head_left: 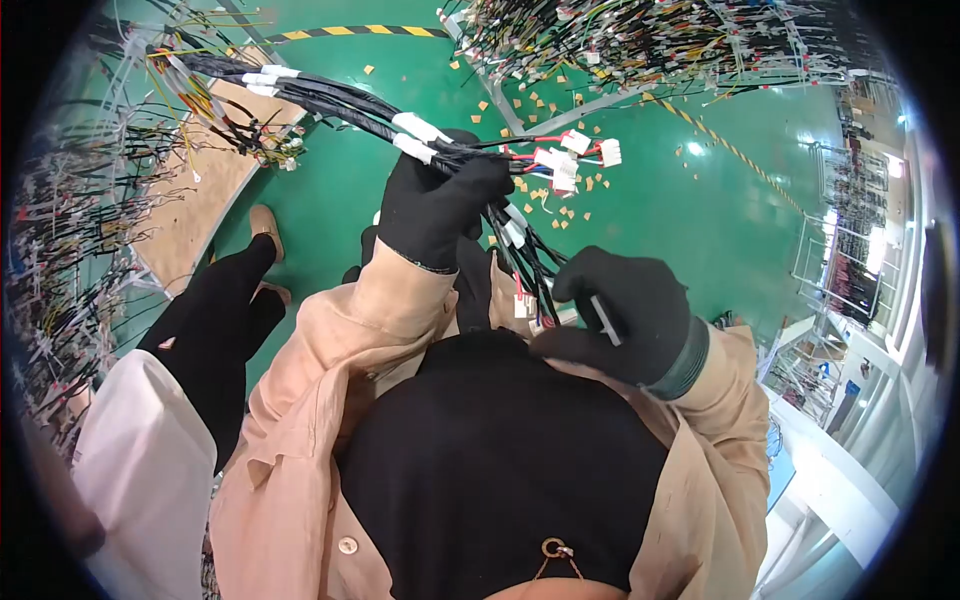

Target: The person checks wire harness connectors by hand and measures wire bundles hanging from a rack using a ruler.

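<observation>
The left hand clamps the cables. Nearer, to the right, the right hand curls by connectors; whether it grips the strip, I cannot tell.

tan scraps dot a green floor crossed by yellow-and-black striped tape.

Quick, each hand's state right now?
Left hand: closed, holding a bundle of black-sheathed wire harnesses.
Right hand: partly curled, thin pale strip at its fingers; whether it is gripped cannot be told.
</observation>
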{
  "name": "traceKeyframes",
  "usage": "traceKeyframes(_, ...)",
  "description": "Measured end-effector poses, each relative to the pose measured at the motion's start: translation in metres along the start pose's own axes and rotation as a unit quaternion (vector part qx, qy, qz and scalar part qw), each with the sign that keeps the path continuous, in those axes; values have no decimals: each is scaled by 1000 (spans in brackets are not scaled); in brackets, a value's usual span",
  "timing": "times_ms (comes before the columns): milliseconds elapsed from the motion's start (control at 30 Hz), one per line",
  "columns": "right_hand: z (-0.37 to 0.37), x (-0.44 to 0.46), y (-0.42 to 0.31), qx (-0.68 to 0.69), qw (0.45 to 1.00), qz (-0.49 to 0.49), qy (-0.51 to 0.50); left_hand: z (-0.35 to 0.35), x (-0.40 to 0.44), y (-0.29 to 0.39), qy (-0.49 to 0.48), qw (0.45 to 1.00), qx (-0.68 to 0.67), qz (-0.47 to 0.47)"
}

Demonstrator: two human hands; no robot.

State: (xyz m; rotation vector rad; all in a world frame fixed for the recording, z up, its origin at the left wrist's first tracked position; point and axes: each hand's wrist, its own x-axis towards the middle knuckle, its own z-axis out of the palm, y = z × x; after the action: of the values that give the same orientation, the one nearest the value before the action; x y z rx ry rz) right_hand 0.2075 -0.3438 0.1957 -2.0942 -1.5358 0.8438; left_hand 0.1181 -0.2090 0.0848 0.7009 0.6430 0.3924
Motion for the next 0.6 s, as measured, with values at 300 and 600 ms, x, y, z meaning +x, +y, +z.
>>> traceKeyframes(300, 6, 1, 11, 8, 998, -56, -29, 11, -9, 0, -4, 999, -15, 28)
traceKeyframes(600, 12, 5, 34, 287, 948, -63, -119, 9, -16, 5, -31, 999, -37, -4)
